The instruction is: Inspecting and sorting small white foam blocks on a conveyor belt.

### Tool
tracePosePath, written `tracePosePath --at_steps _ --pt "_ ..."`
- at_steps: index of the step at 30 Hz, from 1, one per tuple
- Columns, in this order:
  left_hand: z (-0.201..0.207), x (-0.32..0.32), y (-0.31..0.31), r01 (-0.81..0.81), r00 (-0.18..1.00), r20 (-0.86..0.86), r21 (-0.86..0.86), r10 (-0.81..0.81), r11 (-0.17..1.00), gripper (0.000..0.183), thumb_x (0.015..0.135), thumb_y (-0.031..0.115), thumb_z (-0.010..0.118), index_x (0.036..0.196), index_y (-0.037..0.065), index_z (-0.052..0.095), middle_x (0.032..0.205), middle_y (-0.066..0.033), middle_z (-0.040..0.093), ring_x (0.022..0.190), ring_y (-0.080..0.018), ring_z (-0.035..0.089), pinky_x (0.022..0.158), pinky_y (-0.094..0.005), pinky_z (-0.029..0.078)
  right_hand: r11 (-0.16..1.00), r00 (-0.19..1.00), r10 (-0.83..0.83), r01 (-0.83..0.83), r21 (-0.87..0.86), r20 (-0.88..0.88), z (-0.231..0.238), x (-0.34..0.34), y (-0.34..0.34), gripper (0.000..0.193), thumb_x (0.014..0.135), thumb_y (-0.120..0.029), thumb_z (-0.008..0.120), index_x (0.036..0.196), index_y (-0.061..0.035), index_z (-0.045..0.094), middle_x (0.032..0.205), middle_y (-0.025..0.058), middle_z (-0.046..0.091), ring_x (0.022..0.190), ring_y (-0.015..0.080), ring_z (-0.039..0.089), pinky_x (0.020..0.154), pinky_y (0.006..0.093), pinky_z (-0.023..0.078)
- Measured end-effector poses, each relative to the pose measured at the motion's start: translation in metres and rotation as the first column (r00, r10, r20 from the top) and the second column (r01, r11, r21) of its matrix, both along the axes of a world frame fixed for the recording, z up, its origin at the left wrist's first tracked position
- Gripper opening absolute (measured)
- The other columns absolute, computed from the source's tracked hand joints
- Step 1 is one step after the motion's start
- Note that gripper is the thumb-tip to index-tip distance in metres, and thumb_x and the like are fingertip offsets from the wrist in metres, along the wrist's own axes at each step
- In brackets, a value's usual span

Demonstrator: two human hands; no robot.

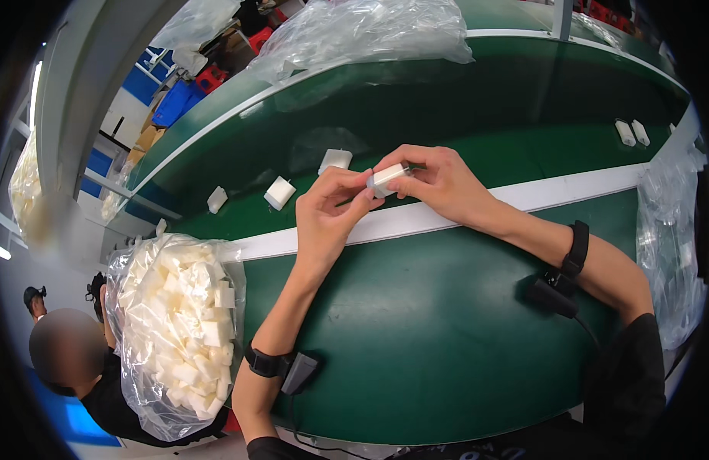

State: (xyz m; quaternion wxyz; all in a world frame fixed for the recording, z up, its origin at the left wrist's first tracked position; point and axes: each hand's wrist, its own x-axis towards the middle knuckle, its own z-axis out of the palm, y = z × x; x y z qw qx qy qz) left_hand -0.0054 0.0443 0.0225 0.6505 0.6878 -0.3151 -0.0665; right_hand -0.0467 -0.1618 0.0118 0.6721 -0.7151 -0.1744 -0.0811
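Note:
Above the white rail, both my hands meet on a small white block-shaped plastic piece (389, 177) that looks like a plug adapter. My left hand (327, 205) pinches its left end between thumb and fingers. The fingers of my right hand (440, 182) are closed around its right end. Just left of my hands on the green belt lie similar white pieces: one behind my left hand (335, 160), a second one (279, 192) and a third one (217, 200). The piece's side facing my fingertips is partly hidden.
A clear bag (178, 322) full of white pieces stands at the left. The white rail (523, 193) crosses the green table (446, 322). Two more pieces (625, 133) lie far right, near a clear plastic bag (669, 245). Plastic sheeting (362, 34) lies at the back. A person (70, 353) is at the left.

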Motion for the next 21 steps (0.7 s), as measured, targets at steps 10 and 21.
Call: tracePosePath --at_steps 10,21 --pt "-0.007 -0.005 -0.007 -0.065 0.997 -0.054 -0.087 0.061 0.994 0.02 0.095 0.0 0.063 0.113 -0.008 0.06 0.114 -0.0118 0.061 0.102 -0.0193 0.065 0.088 -0.0338 0.061 1.0 0.999 -0.026 0.026 -0.014 -0.02 0.003 -0.003 0.007 0.025 0.102 -0.019 0.055 0.114 0.0005 0.066 0.107 0.0067 0.066 0.087 0.0108 0.063 0.075 0.0266 0.053" --pt "-0.005 -0.003 -0.002 -0.072 0.958 0.269 -0.103 0.098 0.992 0.029 0.084 -0.006 0.071 0.112 0.001 0.064 0.122 -0.0104 0.053 0.117 -0.0213 0.06 0.095 -0.0341 0.059 0.988 0.946 0.081 -0.034 0.152 -0.313 0.009 0.001 0.002 0.029 0.103 -0.016 0.053 0.125 0.0033 0.052 0.112 0.0154 0.06 0.085 0.0189 0.067 0.068 0.0295 0.058"
